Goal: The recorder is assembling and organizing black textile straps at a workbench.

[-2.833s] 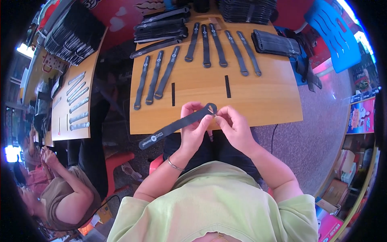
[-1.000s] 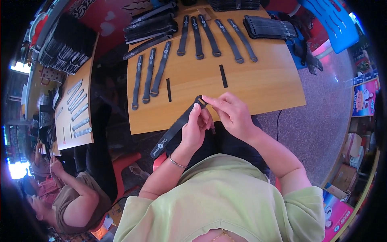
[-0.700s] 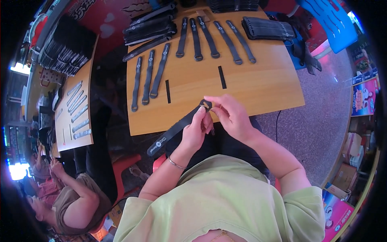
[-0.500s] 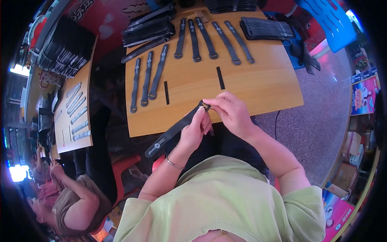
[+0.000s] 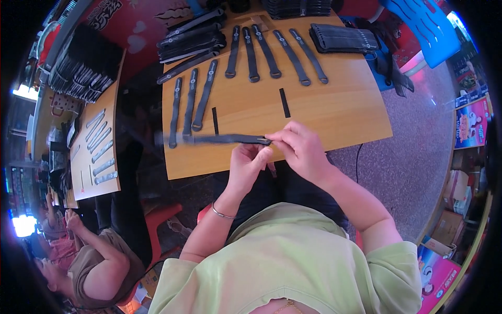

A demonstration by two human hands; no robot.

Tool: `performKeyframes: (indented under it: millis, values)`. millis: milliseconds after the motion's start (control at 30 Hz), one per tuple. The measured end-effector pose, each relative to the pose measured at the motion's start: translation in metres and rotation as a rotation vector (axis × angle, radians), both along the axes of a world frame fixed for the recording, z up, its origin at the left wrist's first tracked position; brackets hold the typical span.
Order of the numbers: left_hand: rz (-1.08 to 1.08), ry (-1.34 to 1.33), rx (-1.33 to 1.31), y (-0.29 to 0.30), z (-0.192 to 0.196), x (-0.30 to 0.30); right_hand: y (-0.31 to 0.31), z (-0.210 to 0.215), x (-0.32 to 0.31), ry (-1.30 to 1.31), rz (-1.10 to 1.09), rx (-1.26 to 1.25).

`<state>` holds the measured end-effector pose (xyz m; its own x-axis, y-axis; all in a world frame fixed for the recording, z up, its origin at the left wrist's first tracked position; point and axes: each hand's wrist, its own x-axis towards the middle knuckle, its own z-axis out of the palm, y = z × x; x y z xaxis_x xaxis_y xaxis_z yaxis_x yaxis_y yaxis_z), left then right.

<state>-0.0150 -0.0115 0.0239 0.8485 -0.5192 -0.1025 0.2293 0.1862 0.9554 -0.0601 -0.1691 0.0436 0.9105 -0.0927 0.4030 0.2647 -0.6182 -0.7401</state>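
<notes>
A dark grey hook-and-loop strap [image 5: 225,138] stretches leftward over the near part of the table, its far end smeared by motion. My right hand [image 5: 302,152] pinches the strap's small ring end between thumb and fingers. Just below the strap is my left hand [image 5: 246,170], loosely curled, thumb apart from the fingers; whether its fingertips touch the strap is hard to see. Similar straps lie spread on the wooden table [image 5: 334,112]: several towards the back, such as one strap [image 5: 266,52], and others at the left, such as one strap [image 5: 205,97].
Stacks of dark straps stand along the back, one pile [image 5: 191,44] left and another pile [image 5: 342,39] right. Two black strips, one a short strip [image 5: 285,103], mark the tabletop. A blue plastic chair [image 5: 426,31] is at far right. Another person [image 5: 102,261] sits at left beside a second table [image 5: 99,157].
The strap's free end has swung up from below the table edge to over the table. My left hand has let go of the ring end and moved slightly left; my right hand keeps its pinch.
</notes>
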Motion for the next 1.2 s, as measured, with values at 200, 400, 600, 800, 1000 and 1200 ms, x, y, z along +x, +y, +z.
performKeyframes:
  millis: [200, 400, 600, 800, 1000, 1200]
  values:
    - [0.063, -0.196, 0.259, -0.001, 0.011, -0.002, 0.009, 0.005, -0.007, 0.028, -0.035, -0.012]
    - [0.069, -0.472, 0.447, 0.002, 0.005, -0.001, 0.009, 0.007, -0.008, 0.073, -0.053, -0.053]
    - [0.066, -0.465, 0.403, -0.001, 0.008, -0.003, 0.008, 0.008, -0.008, 0.075, -0.048, -0.057]
    - [0.021, -0.436, 0.304, 0.003, -0.001, 0.001, 0.005, 0.010, -0.010, 0.097, -0.021, 0.002]
    - [-0.032, -0.405, 0.286, 0.003, 0.010, 0.002, 0.005, 0.007, -0.008, 0.051, -0.039, -0.026]
    - [-0.112, -0.457, 0.317, 0.002, 0.011, 0.001, -0.003, 0.004, -0.002, -0.049, -0.103, -0.071]
